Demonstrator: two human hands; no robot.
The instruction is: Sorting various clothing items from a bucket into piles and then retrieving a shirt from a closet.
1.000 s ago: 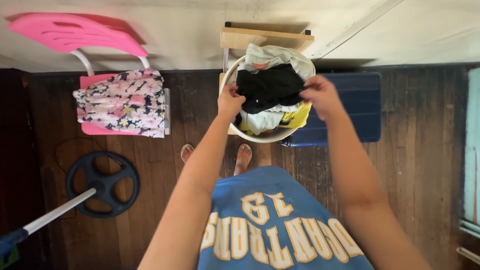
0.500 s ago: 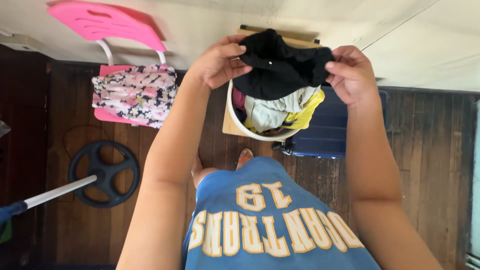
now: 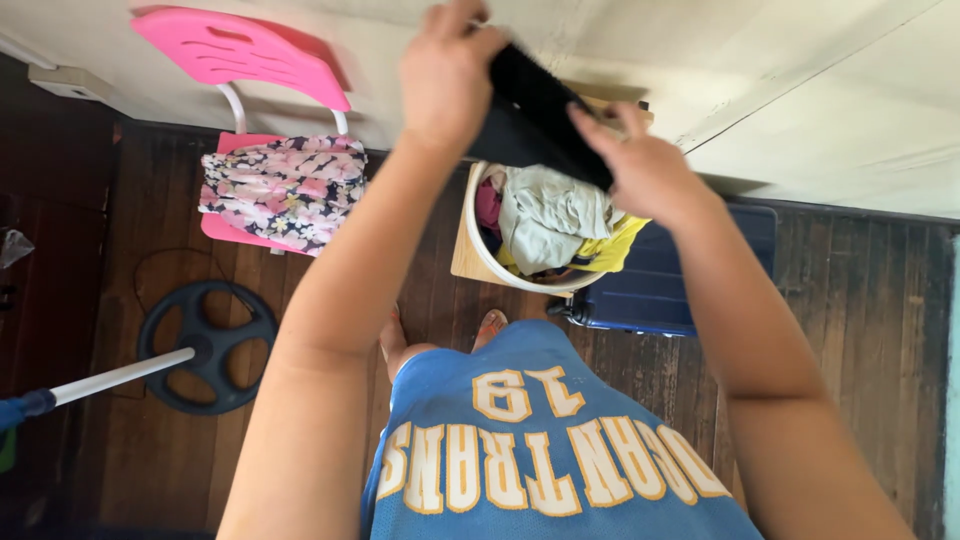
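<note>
Head view: two hands lift a black garment (image 3: 535,110) above a white laundry basket (image 3: 478,250) of clothes.

Largest to smallest: the wooden floor (image 3: 120,300), a pink chair (image 3: 240,50) bearing a floral cloth (image 3: 280,185), a blue suitcase (image 3: 660,280), the basket. The left hand (image 3: 445,75) and right hand (image 3: 640,170) each have their grip clamped on the garment's edge; pinching matching corners and pulling it taut would likely spread it cleanly.

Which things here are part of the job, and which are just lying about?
In hand: black garment, held by left hand and right hand; basket of clothes.

Lying about: pink chair with floral cloth, weight plate, blue suitcase, pole.
</note>
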